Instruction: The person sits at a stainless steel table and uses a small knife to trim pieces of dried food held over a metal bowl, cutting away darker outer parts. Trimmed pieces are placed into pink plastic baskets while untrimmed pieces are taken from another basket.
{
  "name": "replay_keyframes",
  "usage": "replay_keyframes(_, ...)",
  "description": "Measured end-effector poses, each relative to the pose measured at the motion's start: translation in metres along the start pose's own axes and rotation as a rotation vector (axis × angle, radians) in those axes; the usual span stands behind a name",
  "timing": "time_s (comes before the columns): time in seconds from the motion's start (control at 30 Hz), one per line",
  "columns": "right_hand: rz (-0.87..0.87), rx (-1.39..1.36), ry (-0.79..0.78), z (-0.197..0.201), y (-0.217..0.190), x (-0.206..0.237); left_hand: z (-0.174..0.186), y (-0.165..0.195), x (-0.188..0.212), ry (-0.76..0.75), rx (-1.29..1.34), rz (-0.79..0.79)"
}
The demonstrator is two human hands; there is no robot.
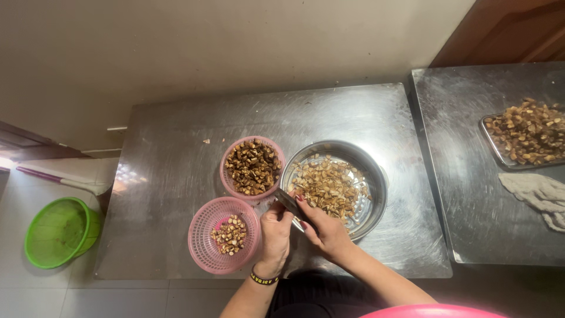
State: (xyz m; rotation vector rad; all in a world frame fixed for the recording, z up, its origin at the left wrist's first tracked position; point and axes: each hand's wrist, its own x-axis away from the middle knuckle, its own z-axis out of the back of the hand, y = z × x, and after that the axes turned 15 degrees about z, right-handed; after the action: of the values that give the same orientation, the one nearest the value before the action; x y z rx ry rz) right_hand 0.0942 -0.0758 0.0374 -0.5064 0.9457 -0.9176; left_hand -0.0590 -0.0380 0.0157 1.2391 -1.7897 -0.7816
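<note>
Knife (289,203), a small dark blade, sits between the two hands just near of the steel bowl (376,176), its tip pointing far-left toward the far pink basket (226,162). The right hand (323,229) is closed around its handle, so only the blade shows. The left hand (275,231) is curled narrow just beside the blade; it seems to pinch a small piece, though I cannot tell what. The knife looks light, stiff and thin, likely sharp along one edge, so the handle is the safe place to grip, with the fingers kept off the blade. The bowl holds pale brown cut pieces (329,187) over a perforated insert. The far basket is heaped with darker pieces; the near pink basket (203,247), left of the hands, holds a small pile. All stand on a steel table (170,176). To the right, a tray (487,136) of pieces and a grey cloth (538,193) lie on a second table. A green basket (56,232) rests on the floor at far left.
</note>
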Motion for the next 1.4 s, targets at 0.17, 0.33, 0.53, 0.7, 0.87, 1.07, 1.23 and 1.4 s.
replay_keyframes(0.17,-0.063,-0.402,0.142,0.004,0.016,0.004,-0.011,-0.004,-0.004,-0.034,-0.007,0.001)
replay_keyframes(0.33,-0.479,-0.841,0.283,0.030,0.035,0.008,-0.015,-0.002,-0.014,-0.089,0.064,0.136)
replay_keyframes(0.53,-0.315,-0.430,0.141,0.033,0.023,0.012,-0.013,-0.015,-0.027,-0.080,0.058,0.072)
replay_keyframes(0.7,-0.180,-0.202,0.001,0.033,0.012,0.014,-0.013,-0.017,-0.023,-0.071,-0.074,0.037)
replay_keyframes(0.87,-0.163,-0.227,-0.034,0.040,0.012,0.012,-0.019,-0.005,-0.015,-0.117,-0.188,0.062)
replay_keyframes(1.07,-0.136,-0.217,-0.029,0.038,0.008,0.011,-0.029,0.003,-0.008,-0.047,-0.221,0.036)
replay_keyframes(1.23,-0.122,-0.231,0.051,0.030,0.005,0.008,-0.032,0.003,-0.003,-0.008,-0.308,-0.052)
replay_keyframes(1.4,0.287,-0.242,0.272,0.016,0.019,0.008,-0.031,-0.010,-0.007,0.014,-0.245,-0.025)
